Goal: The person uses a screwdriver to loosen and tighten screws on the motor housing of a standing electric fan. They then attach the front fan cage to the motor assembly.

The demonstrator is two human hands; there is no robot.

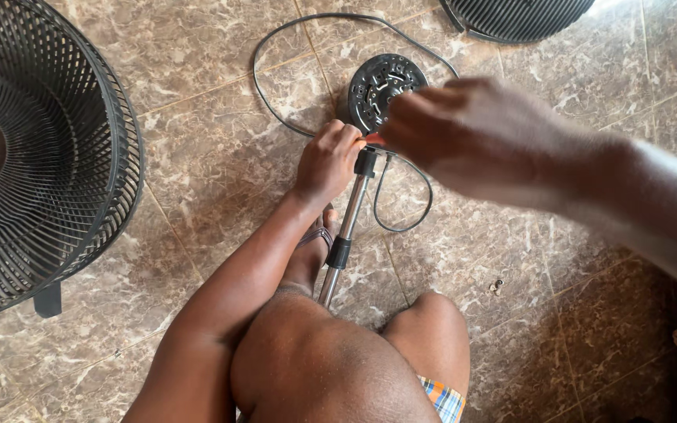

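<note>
With the fan grille already off and lying on the floor, the left hand is clamped on the stand pole (across the legs), the right hand, blurred, grip unclear, at its top joint.
</note>
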